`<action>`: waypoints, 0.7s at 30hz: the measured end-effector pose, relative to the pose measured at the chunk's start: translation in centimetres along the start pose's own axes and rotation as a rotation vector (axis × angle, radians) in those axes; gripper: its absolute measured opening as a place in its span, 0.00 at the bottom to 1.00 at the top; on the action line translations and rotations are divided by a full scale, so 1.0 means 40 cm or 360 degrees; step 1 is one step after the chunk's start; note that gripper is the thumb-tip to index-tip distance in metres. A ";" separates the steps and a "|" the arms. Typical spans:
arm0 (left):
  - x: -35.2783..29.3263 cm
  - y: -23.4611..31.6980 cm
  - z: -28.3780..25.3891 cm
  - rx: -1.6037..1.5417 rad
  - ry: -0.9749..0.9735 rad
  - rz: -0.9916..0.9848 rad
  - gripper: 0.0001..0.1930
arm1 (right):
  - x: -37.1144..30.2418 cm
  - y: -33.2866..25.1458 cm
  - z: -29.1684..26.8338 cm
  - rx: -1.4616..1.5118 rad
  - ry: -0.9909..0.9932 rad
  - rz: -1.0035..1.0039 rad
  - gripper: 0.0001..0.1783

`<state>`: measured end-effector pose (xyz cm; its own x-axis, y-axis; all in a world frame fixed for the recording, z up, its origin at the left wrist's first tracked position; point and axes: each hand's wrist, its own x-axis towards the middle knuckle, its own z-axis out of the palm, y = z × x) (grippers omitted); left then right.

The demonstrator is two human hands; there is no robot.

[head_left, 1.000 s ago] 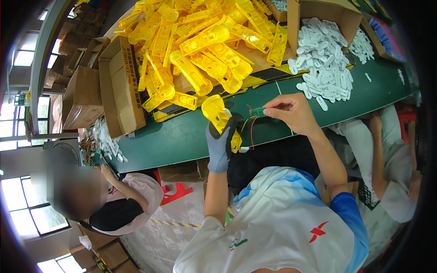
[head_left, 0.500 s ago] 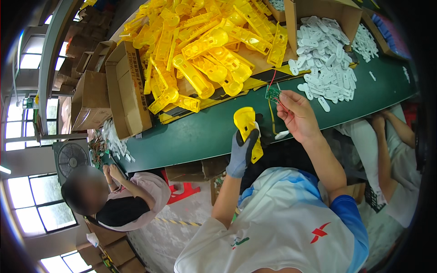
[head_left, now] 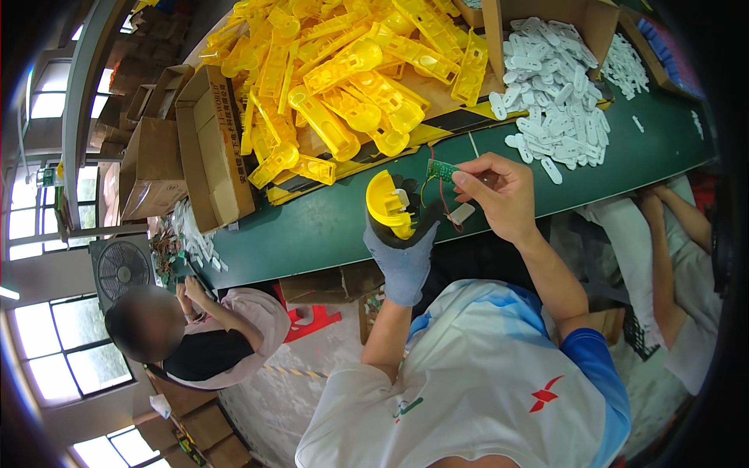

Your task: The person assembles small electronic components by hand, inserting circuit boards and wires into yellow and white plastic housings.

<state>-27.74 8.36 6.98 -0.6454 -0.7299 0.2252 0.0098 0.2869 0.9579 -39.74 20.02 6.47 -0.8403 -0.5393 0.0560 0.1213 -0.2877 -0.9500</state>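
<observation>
My left hand, in a grey-blue glove with dark fingers, is closed around a yellow plastic housing. The housing's rounded end points up and its hollow inside faces right. My bare right hand pinches the right end of a small green circuit board between thumb and fingers. Thin red, yellow and dark wires trail from the board toward the housing. A small pale block hangs by the wires below the board. The board is held just right of the housing, apart from it.
Yellow housings lie heaped on cardboard at the back. White plastic pieces spill from an open carton at back right. An open cardboard box stands left on the green table. One person works at left, another sits at right.
My left hand has turned the housing so its hollow side shows, and shifted slightly left. My right hand has moved the board left, closer to the housing; the pale block now hangs clearly visible.
</observation>
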 end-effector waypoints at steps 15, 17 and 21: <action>0.067 0.017 -0.015 0.0157 -0.0251 -0.0210 0.24 | 0.021 -0.042 -0.028 -0.1014 -0.0242 -0.0932 0.06; 0.081 -0.009 -0.043 0.0101 -0.0270 -0.0247 0.24 | 0.026 -0.040 -0.032 -0.1101 -0.0275 -0.1013 0.06; 0.123 0.008 -0.077 -0.0252 -0.0513 -0.0559 0.23 | 0.030 -0.042 -0.033 -0.1162 -0.0452 -0.1064 0.08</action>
<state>-28.57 2.95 8.96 -0.8334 -0.5296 -0.1583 -0.1506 -0.0579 0.9869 -41.64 20.89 7.73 -0.4508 -0.6400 0.6222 -0.7555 -0.0977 -0.6479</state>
